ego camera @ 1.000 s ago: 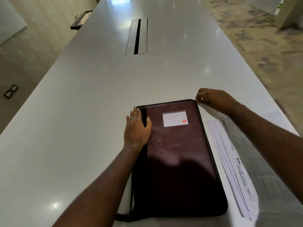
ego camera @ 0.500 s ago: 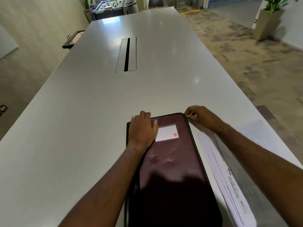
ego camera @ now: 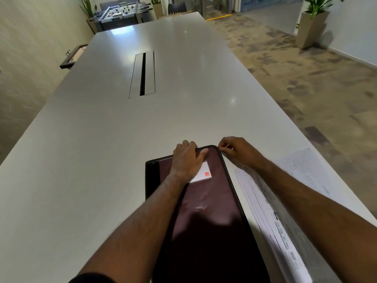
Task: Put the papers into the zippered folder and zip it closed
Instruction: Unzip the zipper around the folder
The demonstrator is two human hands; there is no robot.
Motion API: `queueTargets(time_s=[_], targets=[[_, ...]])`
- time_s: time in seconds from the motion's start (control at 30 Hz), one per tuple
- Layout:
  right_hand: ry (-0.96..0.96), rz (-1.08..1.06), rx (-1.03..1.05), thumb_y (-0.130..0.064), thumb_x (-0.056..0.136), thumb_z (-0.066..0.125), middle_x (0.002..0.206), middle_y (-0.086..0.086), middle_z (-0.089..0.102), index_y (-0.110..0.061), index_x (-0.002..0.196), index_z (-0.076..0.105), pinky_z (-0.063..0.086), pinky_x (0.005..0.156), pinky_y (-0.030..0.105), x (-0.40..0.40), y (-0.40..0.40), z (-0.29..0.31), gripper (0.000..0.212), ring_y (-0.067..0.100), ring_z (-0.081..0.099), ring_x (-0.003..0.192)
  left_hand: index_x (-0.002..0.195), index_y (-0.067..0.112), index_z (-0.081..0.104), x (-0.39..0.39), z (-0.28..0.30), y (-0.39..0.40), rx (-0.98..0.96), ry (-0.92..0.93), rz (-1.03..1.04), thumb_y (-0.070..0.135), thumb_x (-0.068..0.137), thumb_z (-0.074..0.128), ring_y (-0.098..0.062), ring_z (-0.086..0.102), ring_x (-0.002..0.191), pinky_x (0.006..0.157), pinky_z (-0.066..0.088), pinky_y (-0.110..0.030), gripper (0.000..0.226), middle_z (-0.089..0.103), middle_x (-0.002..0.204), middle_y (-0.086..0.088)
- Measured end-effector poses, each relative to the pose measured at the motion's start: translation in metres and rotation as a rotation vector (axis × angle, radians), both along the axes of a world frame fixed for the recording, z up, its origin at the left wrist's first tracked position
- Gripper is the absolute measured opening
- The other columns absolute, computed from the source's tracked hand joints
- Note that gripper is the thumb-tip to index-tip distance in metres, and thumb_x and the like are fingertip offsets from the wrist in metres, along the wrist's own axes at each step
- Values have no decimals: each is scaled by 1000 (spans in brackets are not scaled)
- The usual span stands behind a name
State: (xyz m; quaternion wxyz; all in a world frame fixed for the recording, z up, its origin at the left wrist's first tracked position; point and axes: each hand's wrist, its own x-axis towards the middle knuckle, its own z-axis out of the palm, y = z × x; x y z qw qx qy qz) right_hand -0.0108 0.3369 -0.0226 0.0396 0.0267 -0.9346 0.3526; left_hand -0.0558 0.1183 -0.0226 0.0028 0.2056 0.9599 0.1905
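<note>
Folder: the dark maroon zippered folder (ego camera: 206, 211) lies flat and closed on the white table (ego camera: 102, 160), its far edge under the left fingertips and its far right corner just beside the right fingertips.
Left hand: the left hand (ego camera: 188, 160) rests palm-down on the folder's far end, fingers together and curled over the far edge, thumb lying on the cover.
Right hand: the right hand (ego camera: 234, 150) sits at the folder's far right corner, fingers bunched in a pinch on something small at the zipper line; too small to tell what.
Label: a white label card (ego camera: 204, 175) with a red square lies on the cover, partly under the left palm.
Papers: the papers (ego camera: 271, 217) lie on the table nearer the person than the right fingers, just beside the folder's right edge, under the right forearm.
</note>
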Motion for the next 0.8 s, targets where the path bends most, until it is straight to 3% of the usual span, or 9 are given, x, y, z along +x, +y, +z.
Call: queueTargets(time_s=[0.4,0.6,0.8], targets=[[11,45,5,-26,97,69,90,-10,72,-22,94,74,50,75,24,12,13,1,7,4,65,85,114,17,62,-4,-5,1,45,22,44,61,102,44,-24,53,106,99,41,-42,49,60,113,0],[25,48,18,-25,96,70,90,-7,73,-21,93,75,50,73,26,28,16,2,6,5,65,85,114,18,61,-4,-8,1,60,21,41,62,102,43,-21,51,105,97,38,-41,49,60,112,2],[35,71,61,-21,97,69,92,-4,73,-17,97,75,55,76,35,46,15,6,8,10,66,84,115,18,61,-4,-9,0,57,21,36,62,103,43,-21,51,106,98,38,-42,49,59,112,2]])
